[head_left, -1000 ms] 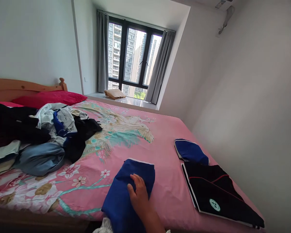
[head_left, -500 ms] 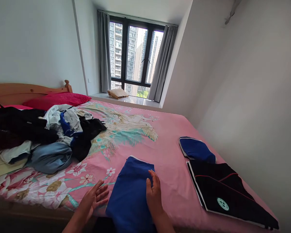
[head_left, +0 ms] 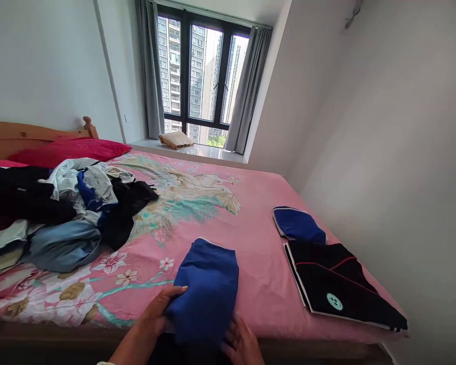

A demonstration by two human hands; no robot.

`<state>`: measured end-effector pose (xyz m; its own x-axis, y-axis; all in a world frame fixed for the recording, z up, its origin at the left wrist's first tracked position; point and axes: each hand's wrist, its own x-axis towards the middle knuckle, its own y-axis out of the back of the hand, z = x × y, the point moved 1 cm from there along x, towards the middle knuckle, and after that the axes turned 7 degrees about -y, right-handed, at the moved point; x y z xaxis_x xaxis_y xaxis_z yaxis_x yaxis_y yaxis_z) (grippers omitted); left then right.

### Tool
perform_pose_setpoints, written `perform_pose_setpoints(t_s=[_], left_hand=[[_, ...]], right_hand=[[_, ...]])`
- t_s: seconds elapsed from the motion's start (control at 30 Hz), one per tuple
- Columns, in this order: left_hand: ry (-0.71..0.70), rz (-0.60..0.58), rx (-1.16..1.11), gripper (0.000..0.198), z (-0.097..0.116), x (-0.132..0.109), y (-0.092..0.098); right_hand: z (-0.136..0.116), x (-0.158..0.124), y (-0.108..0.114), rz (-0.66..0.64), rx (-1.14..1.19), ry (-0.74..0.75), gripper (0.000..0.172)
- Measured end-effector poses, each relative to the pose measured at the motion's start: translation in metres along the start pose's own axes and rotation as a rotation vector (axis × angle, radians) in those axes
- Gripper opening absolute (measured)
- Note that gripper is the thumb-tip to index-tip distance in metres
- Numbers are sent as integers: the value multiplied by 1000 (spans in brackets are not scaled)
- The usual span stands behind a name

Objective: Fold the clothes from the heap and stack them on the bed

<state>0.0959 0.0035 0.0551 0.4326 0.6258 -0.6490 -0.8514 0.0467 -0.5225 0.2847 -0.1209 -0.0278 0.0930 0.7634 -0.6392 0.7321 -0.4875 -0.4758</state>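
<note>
A folded blue garment [head_left: 207, 290] lies at the near edge of the pink flowered bedsheet [head_left: 258, 213]. My left hand [head_left: 160, 311] grips its near left corner, thumb on top and fingers under the cloth. On the near right edge rests my right hand [head_left: 240, 340], fingers slipped against the underside of the fold, partly hidden. Both hands sit at the bed's front edge.
A heap of unfolded dark, grey and blue clothes [head_left: 57, 213] covers the left of the bed. A folded blue piece [head_left: 298, 224] and a folded black garment with a green badge [head_left: 338, 286] lie at the right, near the wall. Red pillow [head_left: 70, 150] and wooden headboard [head_left: 26, 133] at the back left.
My hands slid from the sides of the blue garment down to its near edge and took hold of it. The garment now looks shorter, folded more compactly.
</note>
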Motion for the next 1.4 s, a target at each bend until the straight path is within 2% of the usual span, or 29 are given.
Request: perform_pose_setpoints(t_s=[0.07,0.1,0.17,0.23,0.33,0.47,0.53,0.6,0.7,0.8,0.87,0.93,1.0,1.07,1.1,1.17,1.27,1.33,1.4], left_hand=[[0,-74,-102,7,2,-6,-15],[-4,-103,-145,5,3,-10,-22],[-26,-121,-190,8,4,-20,-32],[-53,-97,-169,10,3,-33,-34],[-105,-70,-38,4,-2,-55,-21],[-184,-152,65,39,-5,-74,-1],[-185,-205,82,55,1,-77,-2],[-226,-218,129,64,12,-75,-12],[-360,-200,187,72,26,-63,-31],[-421,-200,222,81,17,-38,-29],[-382,-129,320,89,-1,-15,-8],[-379,63,488,91,-20,6,23],[-551,266,679,79,-30,19,50],[-805,363,867,59,-26,26,60],[-924,362,959,50,-21,28,58],[-1105,304,1139,37,-6,36,39],[-1231,124,1445,41,12,62,-4],[-1183,12,1638,45,17,86,-25],[-1098,-47,1731,51,18,108,-35]], right_hand=[[10,-11,-13,-188,75,-200,86],[13,-16,-21,-269,96,-235,90],[10,-23,-35,-371,122,-182,90],[0,-26,-46,-380,140,-79,80],[-18,-28,-48,-355,116,-2,72],[-40,-33,-37,-361,59,1,59],[-59,-37,-39,-384,0,6,57],[-86,-41,-48,-373,-68,49,56],[-126,-42,-64,-304,-160,119,57],[-137,-26,-56,-241,-268,188,55],[-126,-8,-31,-83,-381,254,51],[-111,9,-1,153,-484,309,51],[-101,17,19,328,-525,370,55],[-99,15,18,401,-575,505,55],[-102,11,9,413,-626,604,51],[-107,6,-21,387,-782,812,44],[-108,14,-66,307,-1106,1019,41],[-100,33,-79,307,-1333,998,43],[-89,56,-77,361,-1500,889,47]])
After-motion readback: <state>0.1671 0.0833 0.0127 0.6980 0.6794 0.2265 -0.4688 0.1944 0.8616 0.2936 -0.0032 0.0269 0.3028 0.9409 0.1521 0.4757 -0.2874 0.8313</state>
